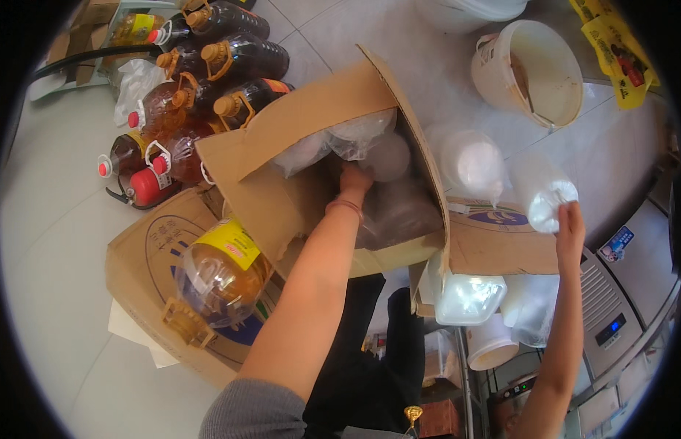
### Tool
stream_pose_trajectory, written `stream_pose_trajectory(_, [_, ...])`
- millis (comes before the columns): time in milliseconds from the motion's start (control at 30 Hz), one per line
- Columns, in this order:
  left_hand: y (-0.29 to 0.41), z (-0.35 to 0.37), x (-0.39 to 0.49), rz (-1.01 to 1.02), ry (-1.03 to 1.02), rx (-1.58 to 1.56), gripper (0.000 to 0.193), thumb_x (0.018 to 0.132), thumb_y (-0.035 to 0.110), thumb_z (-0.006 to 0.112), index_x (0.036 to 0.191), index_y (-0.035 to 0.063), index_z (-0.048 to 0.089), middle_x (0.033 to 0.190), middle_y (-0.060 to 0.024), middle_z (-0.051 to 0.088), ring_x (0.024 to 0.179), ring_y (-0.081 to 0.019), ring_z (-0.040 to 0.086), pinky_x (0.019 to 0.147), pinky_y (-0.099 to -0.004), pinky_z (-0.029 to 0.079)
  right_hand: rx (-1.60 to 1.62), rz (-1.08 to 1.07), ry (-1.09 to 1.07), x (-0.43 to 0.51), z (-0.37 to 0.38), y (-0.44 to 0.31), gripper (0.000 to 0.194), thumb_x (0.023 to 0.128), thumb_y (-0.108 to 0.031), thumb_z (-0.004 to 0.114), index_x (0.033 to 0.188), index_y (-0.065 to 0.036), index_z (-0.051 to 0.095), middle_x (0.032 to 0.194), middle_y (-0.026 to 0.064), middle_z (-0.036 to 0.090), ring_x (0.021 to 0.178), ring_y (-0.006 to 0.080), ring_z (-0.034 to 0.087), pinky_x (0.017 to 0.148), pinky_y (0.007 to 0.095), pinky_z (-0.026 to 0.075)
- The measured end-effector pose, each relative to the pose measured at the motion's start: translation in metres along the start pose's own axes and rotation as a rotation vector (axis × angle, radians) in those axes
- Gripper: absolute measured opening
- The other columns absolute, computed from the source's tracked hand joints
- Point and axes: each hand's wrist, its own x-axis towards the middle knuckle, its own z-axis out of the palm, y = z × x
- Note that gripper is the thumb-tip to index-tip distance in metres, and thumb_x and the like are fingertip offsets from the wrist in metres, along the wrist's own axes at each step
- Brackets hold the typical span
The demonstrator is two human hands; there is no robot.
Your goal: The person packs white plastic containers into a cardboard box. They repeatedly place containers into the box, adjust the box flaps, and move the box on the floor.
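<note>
My left hand reaches deep into an open cardboard box. Its fingers are partly hidden beside a round, plastic-wrapped stack; whether they grip it cannot be told. Several more wrapped stacks lie in the box, some pale near its upper flap, some darker at lower right. At the right, my right hand holds the gathered end of a clear plastic sleeve around a whitish stack. Another wrapped white stack lies just left of it, above a flat cardboard surface.
Large bottles of dark and amber liquid crowd the upper left, near a red fire extinguisher. A yellow-labelled bottle lies on a cardboard box at left. An open white bucket stands upper right. Clear containers sit lower right.
</note>
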Motion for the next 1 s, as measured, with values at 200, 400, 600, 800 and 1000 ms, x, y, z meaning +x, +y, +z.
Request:
stream_pose_trajectory(200, [-0.018,0.075,0.075,0.475,-0.015,0.154,0.072,0.085,0.043,0.066,0.144,0.0069,0.046,0.143,-0.0229,0.051,0.132,-0.0380,0.049,0.110,-0.0468,0.038,-0.464,0.122,-0.030,0.061,0.071,0.170,0.019,0.096,-0.019,0.060,0.092,-0.001,0.054,0.080,0.0203,0.061,0.076,0.0364,0.061,0.068,0.0462,0.045])
stream_pose_trajectory(400, [-0.063,0.043,0.119,0.641,0.009,0.882,0.040,0.094,0.031,0.056,0.123,0.0068,0.067,0.137,-0.0161,0.058,0.128,-0.0390,0.052,0.107,-0.0503,0.040,-0.042,0.175,-0.003,0.082,0.160,0.111,0.023,0.097,-0.019,0.058,0.114,-0.002,0.061,0.102,0.0170,0.069,0.091,0.0315,0.067,0.082,0.0403,0.050])
stream_pose_trajectory(600, [-0.021,-0.036,0.021,0.211,-0.082,0.435,0.031,0.086,0.027,0.064,0.099,-0.0004,0.072,0.100,-0.0231,0.070,0.100,-0.0400,0.067,0.087,-0.0450,0.053,0.555,0.153,0.180,0.019,0.095,0.001,0.026,0.101,-0.011,0.055,0.122,0.004,0.059,0.116,0.0115,0.067,0.104,0.0200,0.066,0.091,0.0319,0.051])
stream_pose_trajectory(800, [-0.032,-0.130,-0.149,0.210,0.137,-0.179,0.031,0.089,0.023,0.064,0.095,-0.0067,0.067,0.087,-0.0218,0.070,0.083,-0.0371,0.067,0.076,-0.0447,0.052,0.844,0.127,0.026,-0.066,0.053,-0.115,0.025,0.102,-0.008,0.052,0.124,0.003,0.059,0.113,0.0116,0.067,0.104,0.0193,0.066,0.092,0.0331,0.051])
stream_pose_trajectory(1000, [0.006,-0.257,-0.337,0.621,-0.086,-0.334,0.043,0.097,0.012,0.059,0.138,-0.0010,0.052,0.129,-0.0122,0.061,0.114,-0.0168,0.059,0.098,-0.0306,0.048,1.059,0.069,-0.392,-0.081,0.067,-0.164,0.047,0.104,-0.021,0.051,0.144,0.002,0.043,0.142,0.0157,0.051,0.134,0.0253,0.047,0.111,0.0389,0.038])
